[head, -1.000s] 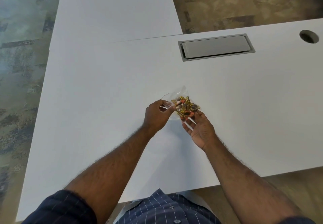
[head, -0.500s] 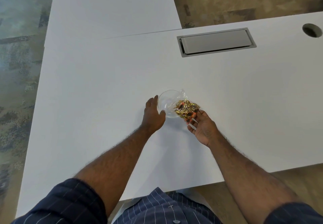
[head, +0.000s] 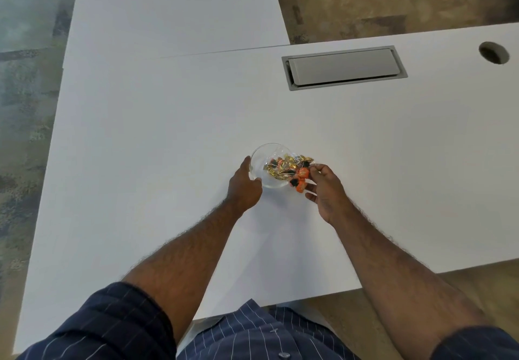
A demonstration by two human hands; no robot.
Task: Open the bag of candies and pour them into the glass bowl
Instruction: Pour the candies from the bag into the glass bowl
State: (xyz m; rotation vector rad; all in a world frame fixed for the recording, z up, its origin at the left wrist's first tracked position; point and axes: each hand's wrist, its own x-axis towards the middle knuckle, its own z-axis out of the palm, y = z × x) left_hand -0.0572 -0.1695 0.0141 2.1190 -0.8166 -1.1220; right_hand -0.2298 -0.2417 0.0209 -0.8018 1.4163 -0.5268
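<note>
Over the bowl's (head: 262, 167) right rim I hold the bag (head: 292, 167) tipped leftward, candies (head: 280, 166) spilling in, a few orange ones lagging by my fingers. My right hand (head: 325, 191) pinches the bag's end; my left hand (head: 244, 188) cups the bowl's near-left wall. The table (head: 168, 134) around is bare; the grey hatch (head: 344, 67) sits well apart.

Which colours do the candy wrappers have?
Gold, orange and black wrapped candies, seen best in the head view.

View: one head-worn wide-angle camera, no second view.
Facing: forward and steeply down onto the white bench (head: 146, 140).
Nearness: about arm's reach above the grip, forearms running up from the bottom edge.
Edges: carpet beyond the bench.
</note>
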